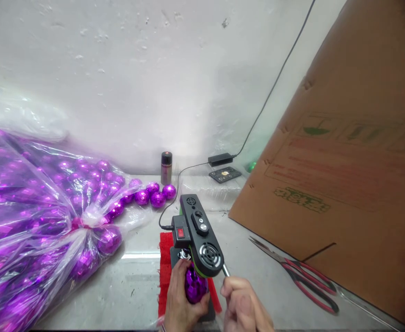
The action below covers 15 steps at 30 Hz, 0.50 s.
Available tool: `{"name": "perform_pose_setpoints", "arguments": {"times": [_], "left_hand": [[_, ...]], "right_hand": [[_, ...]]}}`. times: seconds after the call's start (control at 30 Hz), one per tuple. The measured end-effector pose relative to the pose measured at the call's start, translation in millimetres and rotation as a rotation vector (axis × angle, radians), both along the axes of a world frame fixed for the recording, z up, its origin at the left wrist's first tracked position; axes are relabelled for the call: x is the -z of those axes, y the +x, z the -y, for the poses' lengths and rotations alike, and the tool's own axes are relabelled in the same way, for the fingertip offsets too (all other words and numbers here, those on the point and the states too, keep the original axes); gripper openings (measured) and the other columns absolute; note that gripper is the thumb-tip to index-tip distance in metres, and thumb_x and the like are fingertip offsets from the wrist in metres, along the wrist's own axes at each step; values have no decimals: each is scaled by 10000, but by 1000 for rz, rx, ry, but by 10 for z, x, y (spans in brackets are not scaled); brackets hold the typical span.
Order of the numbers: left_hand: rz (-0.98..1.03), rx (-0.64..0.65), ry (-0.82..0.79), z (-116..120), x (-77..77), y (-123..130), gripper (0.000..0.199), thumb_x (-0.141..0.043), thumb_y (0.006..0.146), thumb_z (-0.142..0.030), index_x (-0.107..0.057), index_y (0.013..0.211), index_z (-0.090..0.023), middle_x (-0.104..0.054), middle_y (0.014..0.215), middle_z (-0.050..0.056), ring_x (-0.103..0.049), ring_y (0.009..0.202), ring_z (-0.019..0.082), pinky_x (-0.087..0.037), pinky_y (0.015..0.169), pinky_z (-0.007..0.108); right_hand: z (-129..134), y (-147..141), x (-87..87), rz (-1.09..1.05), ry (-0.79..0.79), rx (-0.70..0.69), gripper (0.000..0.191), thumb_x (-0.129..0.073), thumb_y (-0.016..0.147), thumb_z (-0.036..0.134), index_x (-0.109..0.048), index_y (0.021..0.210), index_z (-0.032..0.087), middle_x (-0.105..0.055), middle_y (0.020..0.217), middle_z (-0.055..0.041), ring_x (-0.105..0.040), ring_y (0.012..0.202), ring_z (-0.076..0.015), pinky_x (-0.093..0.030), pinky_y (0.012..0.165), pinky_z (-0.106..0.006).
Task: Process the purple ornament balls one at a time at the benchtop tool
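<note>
My left hand [182, 297] wraps around a shiny purple faceted ball ornament [196, 285], with the thumb on its near side. The ball sits under the head of a small black bench machine [198, 230], which has round vents and a red switch [180, 232]. The machine's head covers the top of the ball. My right hand [243, 302] is closed round a metal lever [226, 270] at the machine's right side; its grip end is hidden in my fist. Under the machine lies a red cloth [165, 272].
To the left, a tied clear bag [85, 221] bulges with purple balls. Loose balls [158, 199] lie near a dark-capped bottle [167, 168]. Behind are a power adapter [220, 159] and a phone-like slab [225, 174]. Red-handled scissors [306, 272] lie by a leaning cardboard box [333, 175].
</note>
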<state>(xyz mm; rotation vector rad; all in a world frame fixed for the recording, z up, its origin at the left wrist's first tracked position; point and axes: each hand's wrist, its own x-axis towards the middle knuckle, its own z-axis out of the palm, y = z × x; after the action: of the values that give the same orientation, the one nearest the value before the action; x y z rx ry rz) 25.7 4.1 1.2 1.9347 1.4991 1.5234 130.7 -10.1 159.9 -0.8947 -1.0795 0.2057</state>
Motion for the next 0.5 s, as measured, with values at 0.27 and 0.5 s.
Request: {"name": "perform_pose_setpoints", "arguments": {"times": [0.27, 0.5], "left_hand": [[-1, -6, -6, -2, -44, -7, 713, -825, 806, -247, -568, 1468, -184, -745, 1378, 171, -741, 1277, 360, -674, 1041, 501], [35, -69, 15, -26, -32, 57, 774, -843, 710, -216, -565, 1430, -171, -752, 1347, 198, -752, 1251, 406, -681, 1012, 562]], "right_hand": [[-15, 20, 75, 71, 17, -1, 508, -550, 1051, 282, -499, 552, 203, -575, 583, 16, -547, 488, -109, -417, 490, -250], [44, -11, -310, -23, -275, -45, 490, -502, 1104, 372, -536, 642, 215, -481, 593, 31, -410, 493, -109, -303, 498, -289]]}}
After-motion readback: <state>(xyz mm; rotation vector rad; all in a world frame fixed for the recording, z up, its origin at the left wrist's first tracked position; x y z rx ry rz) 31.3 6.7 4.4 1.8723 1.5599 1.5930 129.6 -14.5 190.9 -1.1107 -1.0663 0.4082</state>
